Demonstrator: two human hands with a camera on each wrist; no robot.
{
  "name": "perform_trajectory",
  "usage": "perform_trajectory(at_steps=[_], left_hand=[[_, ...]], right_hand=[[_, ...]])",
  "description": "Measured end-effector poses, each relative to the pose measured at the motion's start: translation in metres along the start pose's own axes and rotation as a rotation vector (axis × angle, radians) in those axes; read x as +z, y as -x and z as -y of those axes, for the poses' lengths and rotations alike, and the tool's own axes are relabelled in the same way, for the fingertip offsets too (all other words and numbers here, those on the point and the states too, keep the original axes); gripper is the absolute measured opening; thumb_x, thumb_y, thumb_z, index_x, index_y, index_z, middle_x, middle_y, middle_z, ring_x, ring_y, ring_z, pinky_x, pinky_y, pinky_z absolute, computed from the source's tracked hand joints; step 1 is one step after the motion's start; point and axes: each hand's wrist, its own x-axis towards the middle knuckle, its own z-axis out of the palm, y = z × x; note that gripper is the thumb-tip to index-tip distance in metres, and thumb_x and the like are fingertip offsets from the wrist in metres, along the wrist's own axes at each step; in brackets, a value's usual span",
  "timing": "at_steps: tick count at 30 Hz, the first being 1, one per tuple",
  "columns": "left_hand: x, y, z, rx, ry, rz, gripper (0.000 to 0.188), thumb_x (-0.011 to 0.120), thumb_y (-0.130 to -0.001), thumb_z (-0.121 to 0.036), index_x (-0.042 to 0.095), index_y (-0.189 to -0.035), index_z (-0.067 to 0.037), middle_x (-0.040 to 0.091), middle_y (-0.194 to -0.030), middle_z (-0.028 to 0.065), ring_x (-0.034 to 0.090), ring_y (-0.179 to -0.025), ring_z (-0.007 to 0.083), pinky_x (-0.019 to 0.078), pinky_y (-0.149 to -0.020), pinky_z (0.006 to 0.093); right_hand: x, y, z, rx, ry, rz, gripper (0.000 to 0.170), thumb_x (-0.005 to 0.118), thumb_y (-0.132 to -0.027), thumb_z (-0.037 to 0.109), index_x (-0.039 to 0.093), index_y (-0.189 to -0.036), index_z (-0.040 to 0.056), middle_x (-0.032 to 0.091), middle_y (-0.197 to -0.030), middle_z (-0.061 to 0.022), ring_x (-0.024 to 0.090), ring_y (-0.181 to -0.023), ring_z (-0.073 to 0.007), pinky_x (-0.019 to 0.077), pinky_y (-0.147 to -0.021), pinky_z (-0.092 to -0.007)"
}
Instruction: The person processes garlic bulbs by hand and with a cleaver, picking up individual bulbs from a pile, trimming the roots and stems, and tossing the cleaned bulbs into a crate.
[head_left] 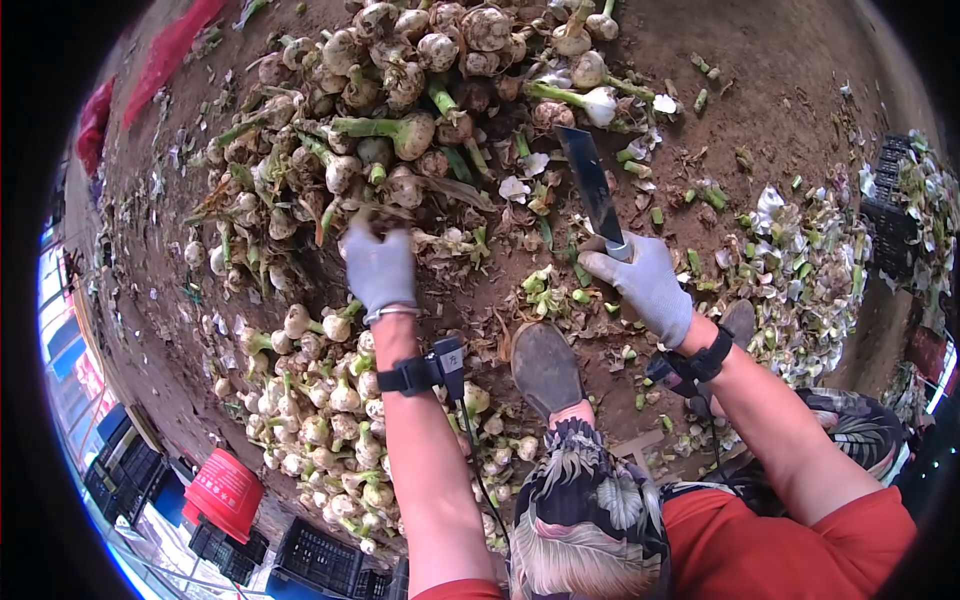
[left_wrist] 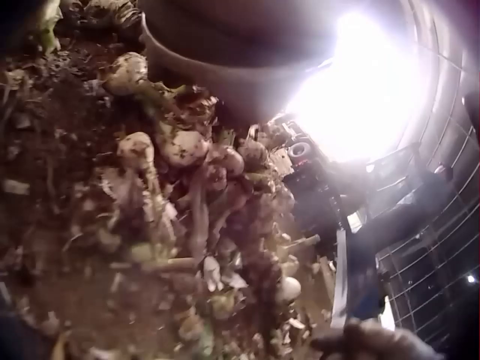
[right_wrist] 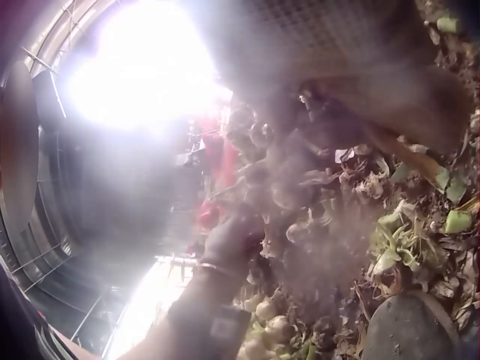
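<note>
My gloved right hand point(head_left: 645, 285) grips a knife point(head_left: 592, 185) by its pale handle, the broad dark blade pointing up and away in the head view. My gloved left hand point(head_left: 380, 268) reaches to the near edge of a heap of untrimmed garlic point(head_left: 405, 135) with long green stems and dirt on the bulbs. Its fingertips are blurred among dry stalks, and I cannot tell if they hold a bulb. In the right wrist view the left hand point(right_wrist: 231, 241) also lies against the heap. Garlic bulbs point(left_wrist: 186, 148) show close beneath the left hand in the left wrist view.
Trimmed garlic point(head_left: 345, 400) lies piled below the left forearm. Cut stems and peelings point(head_left: 800, 285) cover the ground at right, by a dark crate point(head_left: 890, 205). A shoe point(head_left: 546, 368) stands between the hands. A red bucket point(head_left: 225, 492) and black crates point(head_left: 318, 555) sit at lower left.
</note>
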Motion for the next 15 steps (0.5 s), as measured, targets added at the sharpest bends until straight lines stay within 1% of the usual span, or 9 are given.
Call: perform_trajectory(at_steps=[1, 3, 5, 7, 8, 9, 11, 13, 15], left_hand=[[0.016, -0.006, 0.012, -0.041, -0.201, 0.059, 0.047, 0.069, -0.085, -0.026, 0.063, -0.125, -0.001, 0.066, -0.124, 0.0185, 0.067, -0.107, 0.0278, 0.0514, -0.094, 0.0377], [0.044, 0.014, 0.024, 0.049, -0.395, -0.028, 0.049, 0.071, -0.084, -0.029, 0.064, -0.123, 0.0, 0.067, -0.12, 0.0195, 0.069, -0.099, 0.0301, 0.0533, -0.09, 0.0407], [0.058, 0.031, 0.036, 0.08, -0.348, -0.031, 0.046, 0.072, -0.085, -0.023, 0.062, -0.125, -0.002, 0.068, -0.115, 0.0189, 0.069, -0.093, 0.0255, 0.0554, -0.084, 0.0382], [0.063, 0.055, 0.046, 0.047, 0.397, 0.039, 0.04, 0.068, -0.089, -0.012, 0.059, -0.126, 0.0, 0.066, -0.114, 0.0164, 0.068, -0.095, 0.0242, 0.0572, -0.08, 0.0343], [0.05, 0.074, 0.024, -0.062, 0.553, 0.099, 0.04, 0.07, -0.089, -0.007, 0.06, -0.127, -0.001, 0.067, -0.11, 0.0126, 0.066, -0.088, 0.0168, 0.056, -0.07, 0.0253], [0.038, 0.087, 0.013, -0.273, 0.597, 0.208, 0.04, 0.071, -0.091, -0.01, 0.06, -0.128, -0.002, 0.067, -0.111, 0.0108, 0.063, -0.078, 0.0126, 0.0529, -0.062, 0.0227], [0.048, 0.111, 0.0, -0.159, 0.897, 0.198, 0.039, 0.071, -0.092, -0.011, 0.06, -0.129, -0.003, 0.067, -0.112, 0.0079, 0.058, -0.07, 0.0082, 0.0486, -0.057, 0.0213], [0.07, 0.122, -0.002, -0.034, 0.933, 0.134, 0.039, 0.07, -0.093, -0.009, 0.059, -0.13, -0.002, 0.066, -0.111, 0.0055, 0.054, -0.066, 0.0053, 0.0456, -0.056, 0.0204], [0.081, 0.127, -0.001, -0.191, 1.008, 0.258, 0.033, 0.07, -0.093, -0.012, 0.062, -0.125, -0.003, 0.067, -0.109, 0.0066, 0.059, -0.084, 0.011, 0.0494, -0.074, 0.0242]], right_hand=[[0.001, 0.0, 0.001, -0.004, -0.005, -0.003, 0.026, 0.078, -0.086, 0.024, 0.071, -0.095, 0.0016, 0.063, -0.077, 0.004, 0.052, -0.07, -0.0044, 0.0449, -0.063, -0.025], [0.002, 0.003, -0.002, 0.028, -0.081, -0.009, 0.025, 0.078, -0.086, 0.024, 0.071, -0.094, 0.0012, 0.063, -0.075, 0.0042, 0.051, -0.07, -0.0047, 0.0442, -0.062, -0.0253], [0.001, 0.004, -0.009, 0.039, -0.061, -0.017, 0.025, 0.078, -0.086, 0.023, 0.071, -0.097, 0.0008, 0.065, -0.078, 0.0032, 0.054, -0.072, -0.0051, 0.0461, -0.065, -0.0252], [0.004, 0.006, -0.015, 0.04, -0.035, -0.014, 0.026, 0.078, -0.086, 0.022, 0.071, -0.099, 0.0004, 0.066, -0.081, 0.0023, 0.056, -0.074, -0.0055, 0.048, -0.067, -0.0252], [0.008, 0.007, -0.019, 0.019, -0.112, 0.0, 0.027, 0.078, -0.086, 0.02, 0.071, -0.103, 0.0, 0.069, -0.086, 0.0007, 0.059, -0.078, -0.0062, 0.0499, -0.07, -0.0253], [0.009, 0.006, -0.02, -0.01, -0.185, 0.01, 0.029, 0.077, -0.086, 0.019, 0.071, -0.107, -0.0004, 0.071, -0.091, -0.0009, 0.062, -0.081, -0.0069, 0.0518, -0.074, -0.0255], [0.022, 0.012, -0.005, -0.032, -0.236, 0.032, 0.032, 0.076, -0.088, 0.018, 0.069, -0.113, 0.0004, 0.072, -0.098, -0.0024, 0.064, -0.086, -0.0077, 0.0527, -0.078, -0.0251], [0.034, 0.014, 0.001, 0.02, -0.263, 0.117, 0.03, 0.076, -0.088, 0.017, 0.07, -0.113, 0.0003, 0.072, -0.097, -0.0017, 0.063, -0.085, -0.0068, 0.0524, -0.075, -0.0246], [0.044, 0.01, -0.007, 0.043, -0.311, 0.033, 0.026, 0.076, -0.087, 0.014, 0.071, -0.107, -0.0003, 0.071, -0.091, 0.0006, 0.061, -0.079, -0.0059, 0.0515, -0.07, -0.0247]])
